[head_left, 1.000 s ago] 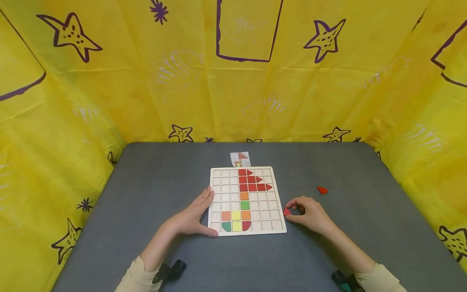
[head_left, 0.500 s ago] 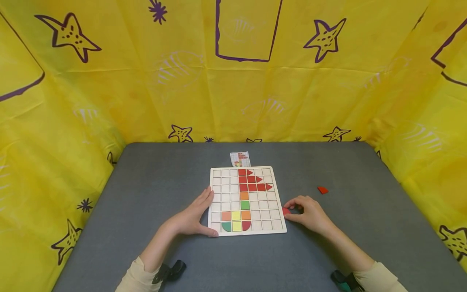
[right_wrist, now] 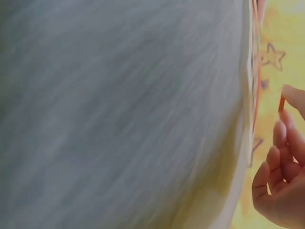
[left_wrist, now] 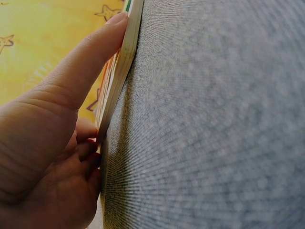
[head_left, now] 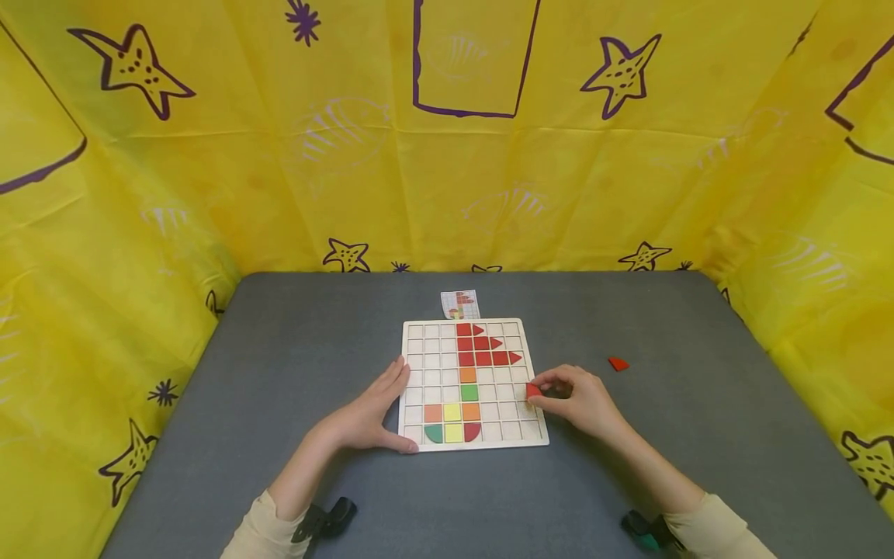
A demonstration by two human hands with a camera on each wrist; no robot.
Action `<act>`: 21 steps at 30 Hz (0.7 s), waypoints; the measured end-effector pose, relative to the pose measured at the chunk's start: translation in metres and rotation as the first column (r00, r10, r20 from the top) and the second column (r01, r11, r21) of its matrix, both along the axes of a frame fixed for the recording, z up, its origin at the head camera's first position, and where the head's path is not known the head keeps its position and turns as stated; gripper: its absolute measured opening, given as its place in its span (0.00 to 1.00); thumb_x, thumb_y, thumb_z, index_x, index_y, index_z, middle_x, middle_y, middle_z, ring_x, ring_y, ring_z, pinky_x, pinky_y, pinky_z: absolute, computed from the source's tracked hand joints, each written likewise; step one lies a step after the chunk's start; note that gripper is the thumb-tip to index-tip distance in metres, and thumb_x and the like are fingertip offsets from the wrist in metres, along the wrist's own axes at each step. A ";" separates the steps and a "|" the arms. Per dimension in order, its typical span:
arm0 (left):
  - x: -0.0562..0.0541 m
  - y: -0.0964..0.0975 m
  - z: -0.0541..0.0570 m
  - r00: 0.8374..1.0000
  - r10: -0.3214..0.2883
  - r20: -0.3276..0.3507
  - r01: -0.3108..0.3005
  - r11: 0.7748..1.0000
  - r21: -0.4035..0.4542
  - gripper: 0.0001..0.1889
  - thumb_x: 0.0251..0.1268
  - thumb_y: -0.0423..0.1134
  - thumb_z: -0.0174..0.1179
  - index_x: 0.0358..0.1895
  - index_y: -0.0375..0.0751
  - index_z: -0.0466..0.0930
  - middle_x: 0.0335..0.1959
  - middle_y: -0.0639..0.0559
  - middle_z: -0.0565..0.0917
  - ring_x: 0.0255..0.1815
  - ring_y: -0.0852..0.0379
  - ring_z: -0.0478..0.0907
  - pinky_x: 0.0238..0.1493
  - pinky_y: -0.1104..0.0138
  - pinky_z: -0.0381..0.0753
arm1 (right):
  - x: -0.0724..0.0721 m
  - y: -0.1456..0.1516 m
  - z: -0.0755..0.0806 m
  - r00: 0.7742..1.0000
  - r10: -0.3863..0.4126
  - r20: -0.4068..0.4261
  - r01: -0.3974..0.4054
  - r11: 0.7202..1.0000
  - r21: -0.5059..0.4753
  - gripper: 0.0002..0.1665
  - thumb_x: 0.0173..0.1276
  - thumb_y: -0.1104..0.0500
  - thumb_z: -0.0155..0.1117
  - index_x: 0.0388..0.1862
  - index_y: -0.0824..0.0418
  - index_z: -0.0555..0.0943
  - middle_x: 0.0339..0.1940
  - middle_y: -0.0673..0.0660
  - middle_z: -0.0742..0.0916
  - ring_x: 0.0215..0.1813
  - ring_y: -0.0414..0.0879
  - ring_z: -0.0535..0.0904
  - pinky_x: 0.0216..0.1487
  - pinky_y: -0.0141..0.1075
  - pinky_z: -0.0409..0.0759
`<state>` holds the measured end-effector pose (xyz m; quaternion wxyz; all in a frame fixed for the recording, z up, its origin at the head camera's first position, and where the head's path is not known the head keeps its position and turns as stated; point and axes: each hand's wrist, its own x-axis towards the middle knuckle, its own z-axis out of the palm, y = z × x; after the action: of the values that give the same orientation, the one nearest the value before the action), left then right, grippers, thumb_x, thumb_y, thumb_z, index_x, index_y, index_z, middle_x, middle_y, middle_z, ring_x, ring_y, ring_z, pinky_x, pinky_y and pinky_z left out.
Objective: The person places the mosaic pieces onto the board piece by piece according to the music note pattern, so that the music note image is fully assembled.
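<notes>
A light wooden grid board lies mid-table with coloured tiles in its cells. My left hand rests at its left side, thumb on the near left corner and fingers extended along the edge. In the left wrist view, the thumb presses against the board's rim. My right hand pinches a small flat red tile between thumb and fingers over the board's right edge. In the right wrist view the red tile shows edge-on above the board, the other fingers loosely bent.
Another red tile lies on the grey table to the right. A small printed card with a coloured pattern sits behind the board. Red arrow-like rows fill the board's upper part. Yellow cloth surrounds the table.
My right hand has moved left and slightly away from me, carrying the red tile from beside the board to over its right edge. The left hand and board stay put.
</notes>
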<state>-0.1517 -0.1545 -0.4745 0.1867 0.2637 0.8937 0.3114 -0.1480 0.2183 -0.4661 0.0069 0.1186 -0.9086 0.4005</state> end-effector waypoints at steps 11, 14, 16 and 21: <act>0.001 0.000 0.001 1.000 0.010 0.010 -0.010 1.000 -0.005 0.65 0.45 0.58 0.76 0.77 0.32 0.41 0.79 0.40 0.37 0.79 0.44 0.34 0.72 0.48 0.49 | -0.017 -0.064 -0.002 0.988 0.137 0.071 -0.133 0.990 -0.054 0.13 0.52 0.48 0.79 0.36 0.47 0.87 0.30 0.43 0.83 0.36 0.44 0.73 0.37 0.36 0.72; 0.001 0.000 0.001 1.000 0.011 0.006 -0.011 1.000 -0.004 0.65 0.45 0.58 0.76 0.77 0.32 0.41 0.79 0.40 0.37 0.79 0.44 0.34 0.72 0.47 0.49 | -0.023 -0.080 -0.006 0.980 0.194 0.053 -0.194 0.981 -0.001 0.12 0.51 0.49 0.80 0.34 0.48 0.87 0.28 0.41 0.82 0.33 0.41 0.73 0.36 0.35 0.72; 0.001 0.000 0.001 1.000 0.011 0.008 -0.011 1.000 -0.002 0.65 0.45 0.58 0.76 0.77 0.32 0.41 0.79 0.40 0.37 0.79 0.44 0.34 0.72 0.47 0.49 | -0.025 -0.089 -0.008 0.974 0.225 0.035 -0.226 0.973 0.047 0.12 0.51 0.49 0.80 0.33 0.49 0.87 0.27 0.40 0.82 0.32 0.39 0.73 0.36 0.34 0.71; 0.001 -0.001 0.001 1.000 0.011 0.013 -0.011 1.000 -0.001 0.65 0.45 0.59 0.75 0.77 0.32 0.41 0.79 0.40 0.37 0.79 0.44 0.34 0.72 0.47 0.49 | -0.030 -0.108 -0.006 0.966 0.260 0.015 -0.259 0.953 0.155 0.11 0.52 0.50 0.79 0.33 0.49 0.87 0.26 0.40 0.82 0.33 0.38 0.72 0.38 0.35 0.71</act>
<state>-0.1507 -0.1558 -0.4735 0.1909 0.2569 0.8939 0.3138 -0.1782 0.1106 -0.4723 -0.0524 0.2381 -0.9135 0.3257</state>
